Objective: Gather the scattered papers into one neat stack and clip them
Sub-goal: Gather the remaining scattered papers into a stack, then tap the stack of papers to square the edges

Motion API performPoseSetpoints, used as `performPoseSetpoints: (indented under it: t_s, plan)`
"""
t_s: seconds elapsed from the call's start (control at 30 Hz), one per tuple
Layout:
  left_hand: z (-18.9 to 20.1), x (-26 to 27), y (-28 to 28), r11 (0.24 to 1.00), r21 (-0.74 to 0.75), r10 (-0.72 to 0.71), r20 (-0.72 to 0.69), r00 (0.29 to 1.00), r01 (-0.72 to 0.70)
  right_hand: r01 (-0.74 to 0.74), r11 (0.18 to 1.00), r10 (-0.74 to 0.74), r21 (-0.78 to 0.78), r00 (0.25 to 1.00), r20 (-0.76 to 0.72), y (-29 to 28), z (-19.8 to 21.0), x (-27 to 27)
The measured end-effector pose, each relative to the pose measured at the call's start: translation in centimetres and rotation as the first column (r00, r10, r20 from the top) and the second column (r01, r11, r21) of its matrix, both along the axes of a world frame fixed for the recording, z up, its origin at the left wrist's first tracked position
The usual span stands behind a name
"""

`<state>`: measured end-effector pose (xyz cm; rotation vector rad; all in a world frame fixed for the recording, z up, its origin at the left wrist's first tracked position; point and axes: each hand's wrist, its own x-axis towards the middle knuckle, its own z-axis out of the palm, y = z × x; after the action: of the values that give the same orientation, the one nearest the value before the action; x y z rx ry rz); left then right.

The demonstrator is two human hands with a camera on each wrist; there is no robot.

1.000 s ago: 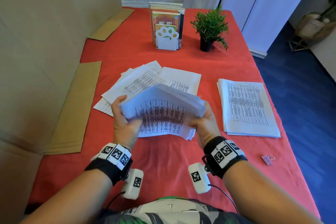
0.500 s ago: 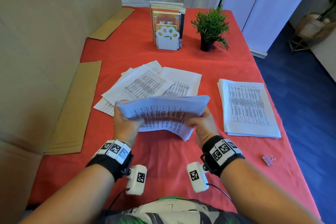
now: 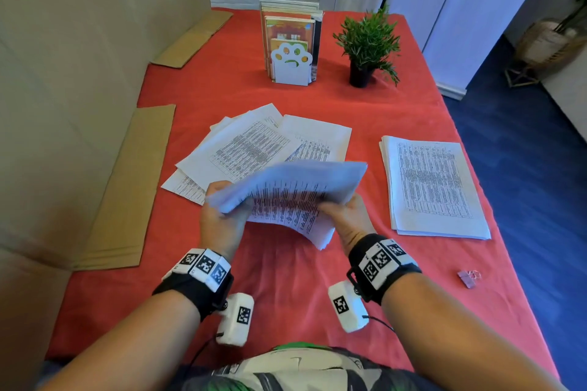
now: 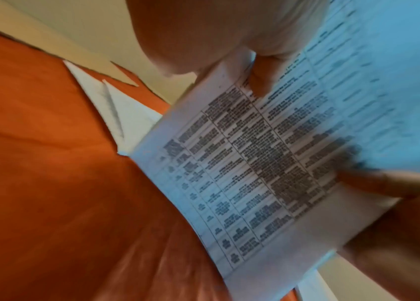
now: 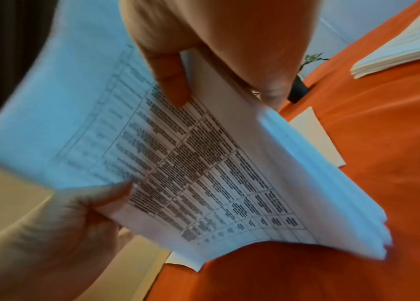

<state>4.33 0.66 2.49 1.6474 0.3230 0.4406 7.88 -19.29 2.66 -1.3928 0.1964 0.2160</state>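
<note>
A bundle of printed sheets (image 3: 290, 197) hangs above the red tablecloth, bent into a curve. My left hand (image 3: 219, 219) grips its left edge and my right hand (image 3: 349, 216) grips its right edge. The left wrist view shows the printed page (image 4: 268, 167) with a thumb on it. In the right wrist view the bundle (image 5: 203, 173) fans out at its lower corner, thumb on top. Loose scattered papers (image 3: 254, 146) lie behind the bundle. A neat stack of papers (image 3: 432, 184) lies to the right. A small pink binder clip (image 3: 467, 278) sits near the table's right edge.
A white bookend with books (image 3: 290, 47) and a potted plant (image 3: 365, 47) stand at the back. Cardboard strips (image 3: 127, 194) lie along the left side by a beige wall. The table's right edge (image 3: 508, 232) drops to blue floor.
The bundle has tipped from upright toward flat and sunk slightly. Both hands kept their hold and shifted little.
</note>
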Motion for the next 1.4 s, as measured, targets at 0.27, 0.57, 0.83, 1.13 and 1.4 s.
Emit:
performPoseSetpoints:
  t_s: [0.27, 0.57, 0.83, 1.13, 1.4]
  plan:
    - [2.1, 0.9, -0.6, 0.985, -0.094, 0.132, -0.112, 0.985, -0.143, -0.123, 0.988, 0.132, -0.089, 0.985, 0.109, 0.2, 1.1, -0.2]
    - [0.4, -0.4, -0.4, 0.975, -0.065, -0.218, -0.408, 0.886, 0.21, -0.076, 0.982, 0.081, -0.172, 0.997, 0.02, -1.7, 0.4, 0.9]
    - [0.1, 0.7, -0.2, 0.991, -0.034, 0.111, -0.342, 0.933, -0.13, -0.122, 0.991, 0.127, 0.059, 0.988, -0.087, -2.1, -0.5, -0.4]
    - [-0.2, 1.9, -4.0, 0.924, -0.349, -0.283, -0.358, 0.889, 0.154, 0.28, 0.96, -0.281, -0.026, 0.95, -0.136, -3.4, -0.7, 0.4]
    - [-3.3, 1.9, -0.6, 0.981, -0.186, -0.156, -0.583, 0.797, 0.057, 0.651, 0.748, -0.658, -0.131, 0.703, -0.269, -16.2, -3.4, 3.2]
